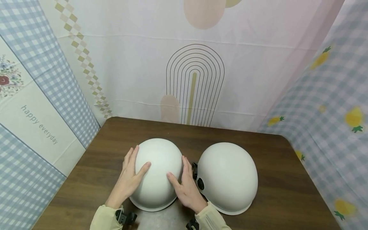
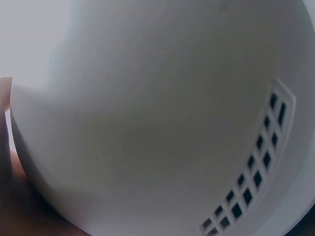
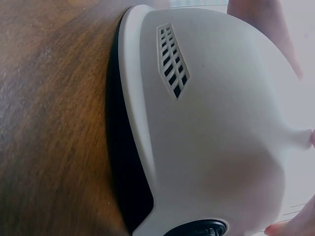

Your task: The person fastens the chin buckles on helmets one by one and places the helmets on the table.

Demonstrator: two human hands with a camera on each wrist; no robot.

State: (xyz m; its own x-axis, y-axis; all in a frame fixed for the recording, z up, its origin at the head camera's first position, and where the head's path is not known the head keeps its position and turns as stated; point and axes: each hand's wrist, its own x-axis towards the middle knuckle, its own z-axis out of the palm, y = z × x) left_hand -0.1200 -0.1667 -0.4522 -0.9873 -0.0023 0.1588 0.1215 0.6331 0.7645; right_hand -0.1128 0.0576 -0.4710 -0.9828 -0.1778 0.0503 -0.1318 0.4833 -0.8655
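Two smooth white helmets rest on the brown table, domes upward. Both hands are on the left helmet (image 1: 158, 185). My left hand (image 1: 129, 180) lies along its left side, fingers straight and thumb spread onto the dome. On the opposite side, my right hand (image 1: 188, 190) touches it with fingers extended and thumb on the shell. A slotted vent (image 2: 258, 172) shows in the left wrist view. In the right wrist view are another vent (image 3: 172, 61), a pale flared rim (image 3: 133, 73) and a dark round fitting (image 3: 199, 228). The helmet's inside is hidden.
Close to the right hand stands the second white helmet (image 1: 230, 179), with a dark round knob (image 1: 200, 184) on its left side. Wooden tabletop (image 1: 284, 185) surrounds both. Printed cloth (image 1: 138, 76) hangs behind, with checked cloth (image 1: 322, 134) at the sides.
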